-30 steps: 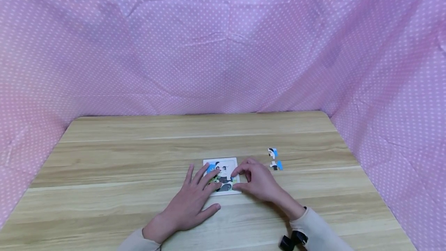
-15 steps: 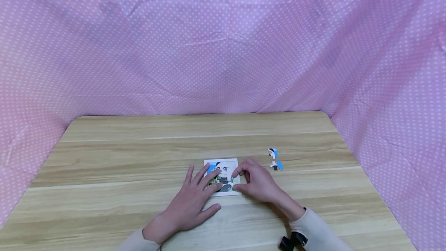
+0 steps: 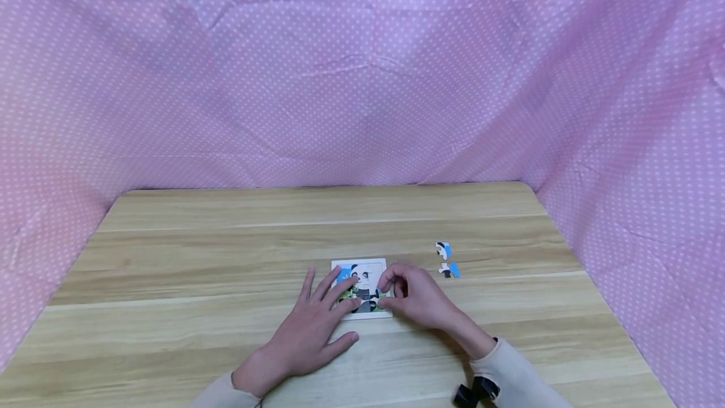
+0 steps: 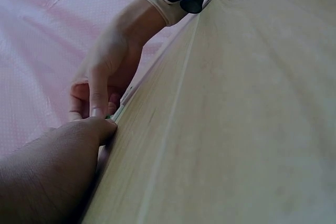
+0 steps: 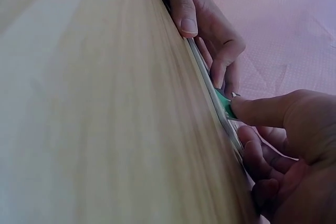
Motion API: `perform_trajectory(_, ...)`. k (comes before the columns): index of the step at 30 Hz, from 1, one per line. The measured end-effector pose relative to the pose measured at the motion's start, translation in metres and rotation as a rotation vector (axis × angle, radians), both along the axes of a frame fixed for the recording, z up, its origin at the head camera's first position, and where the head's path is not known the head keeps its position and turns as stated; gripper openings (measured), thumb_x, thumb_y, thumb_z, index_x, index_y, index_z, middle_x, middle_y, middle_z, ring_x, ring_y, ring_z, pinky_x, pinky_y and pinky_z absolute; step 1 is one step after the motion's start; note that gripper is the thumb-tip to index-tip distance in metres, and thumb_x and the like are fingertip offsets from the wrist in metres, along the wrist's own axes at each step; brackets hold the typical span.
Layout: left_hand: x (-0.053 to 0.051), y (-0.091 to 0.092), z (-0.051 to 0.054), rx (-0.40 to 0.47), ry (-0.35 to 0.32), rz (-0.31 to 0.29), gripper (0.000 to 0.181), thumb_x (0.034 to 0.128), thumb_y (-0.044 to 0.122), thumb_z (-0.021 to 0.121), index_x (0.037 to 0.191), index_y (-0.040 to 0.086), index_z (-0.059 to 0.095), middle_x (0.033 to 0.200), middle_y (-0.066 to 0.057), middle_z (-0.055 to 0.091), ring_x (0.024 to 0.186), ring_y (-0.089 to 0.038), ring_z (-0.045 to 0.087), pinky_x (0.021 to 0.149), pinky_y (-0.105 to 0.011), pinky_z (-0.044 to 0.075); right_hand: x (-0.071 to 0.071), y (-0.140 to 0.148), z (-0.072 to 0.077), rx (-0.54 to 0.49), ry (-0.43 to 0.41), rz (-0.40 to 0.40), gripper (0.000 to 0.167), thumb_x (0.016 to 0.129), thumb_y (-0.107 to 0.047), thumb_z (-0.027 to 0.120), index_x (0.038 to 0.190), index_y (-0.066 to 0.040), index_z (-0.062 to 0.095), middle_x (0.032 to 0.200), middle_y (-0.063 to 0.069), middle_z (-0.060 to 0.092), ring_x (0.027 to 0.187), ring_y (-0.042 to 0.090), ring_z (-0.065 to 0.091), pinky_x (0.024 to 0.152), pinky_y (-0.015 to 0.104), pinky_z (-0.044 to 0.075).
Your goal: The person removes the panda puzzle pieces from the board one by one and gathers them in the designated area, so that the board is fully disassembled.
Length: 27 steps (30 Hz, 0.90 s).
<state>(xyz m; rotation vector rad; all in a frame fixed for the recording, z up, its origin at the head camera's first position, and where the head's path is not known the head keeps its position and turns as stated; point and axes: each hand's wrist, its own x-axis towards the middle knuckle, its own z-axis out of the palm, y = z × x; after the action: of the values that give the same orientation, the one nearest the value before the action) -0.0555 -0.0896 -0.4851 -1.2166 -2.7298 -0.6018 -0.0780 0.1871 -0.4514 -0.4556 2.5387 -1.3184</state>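
Observation:
A small panda jigsaw puzzle in a white-rimmed tray [image 3: 369, 315] lies on the table in the head view. My left hand [image 3: 308, 329] rests over its left side, fingers spread and fairly straight. At the tray's right side, my right hand [image 3: 420, 296] pinches a puzzle piece between thumb and fingers. From the right wrist, this puzzle piece [image 5: 224, 104] shows green and stands tilted up from the tray; the fingers hide much of it. In the left wrist view, the right thumb points down close to the left fingers.
Two loose puzzle pieces, an upper one [image 3: 443, 250] and a lower one [image 3: 449, 270], lie on the wooden table [image 3: 226, 250] right of the tray. A pink dotted cloth [image 3: 362, 80] hangs behind and beside the table. A black device [image 3: 477, 390] sits on the right wrist.
My right fingers have shifted slightly at the tray's right side, and the pinched piece has changed its tilt a little. My left hand stays put.

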Motion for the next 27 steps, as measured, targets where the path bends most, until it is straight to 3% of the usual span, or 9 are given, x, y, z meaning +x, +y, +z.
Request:
perform_trajectory(15, 0.000, 0.001, 0.001, -0.011, -0.052, 0.002, 0.054, 0.1089, 0.055, 0.062, 0.150, 0.020, 0.068, 0.177, -0.004, 0.040, 0.169, -0.041, 0.021, 0.131, -0.077, 0.003, 0.000, 0.002, -0.004, -0.080, 0.062, 0.025, 0.018, 0.097, -0.005, 0.085, 0.106, -0.018, 0.076, 0.093, -0.006, 0.069, 0.081, 0.011, 0.062, 0.071, 0.022, 0.053)
perform_trajectory(27, 0.000, 0.001, 0.000, -0.020, -0.065, 0.009, 0.054, 0.1098, 0.056, 0.060, 0.150, 0.021, 0.067, 0.178, -0.003, 0.039, 0.170, -0.040, 0.019, 0.131, -0.077, 0.003, 0.006, 0.012, -0.002, -0.164, 0.007, -0.058, 0.013, 0.097, -0.006, 0.084, 0.105, -0.012, 0.077, 0.094, 0.000, 0.072, 0.083, 0.014, 0.065, 0.073, 0.023, 0.055)
